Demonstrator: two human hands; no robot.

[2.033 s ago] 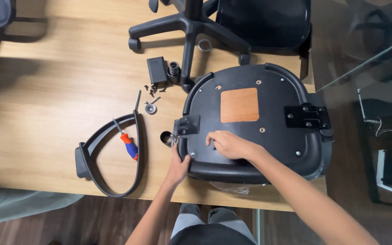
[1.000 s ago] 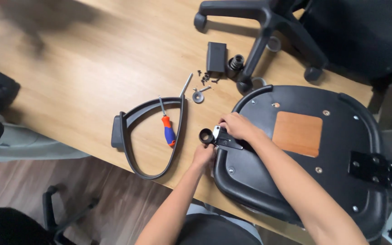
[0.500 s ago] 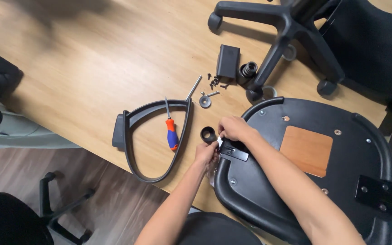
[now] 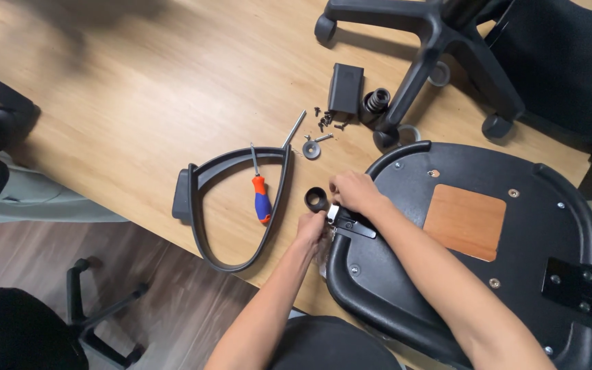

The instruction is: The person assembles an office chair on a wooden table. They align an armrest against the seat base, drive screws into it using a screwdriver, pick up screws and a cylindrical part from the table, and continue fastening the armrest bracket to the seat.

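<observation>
A black metal bracket (image 4: 352, 224) at the edge of an upturned chair seat (image 4: 474, 274) is gripped by the fingers of both the left hand (image 4: 310, 229) and the right hand (image 4: 353, 192).

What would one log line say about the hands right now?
left hand: at bracket | right hand: on bracket | seat: upside down on table | screwdriver: inside armrest loop

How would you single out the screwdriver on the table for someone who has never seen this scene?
Start at the upturned black chair seat on the wooden table. Left of it lies a black curved armrest loop. The screwdriver lies inside that loop, the only orange-and-blue item among black parts.
</observation>
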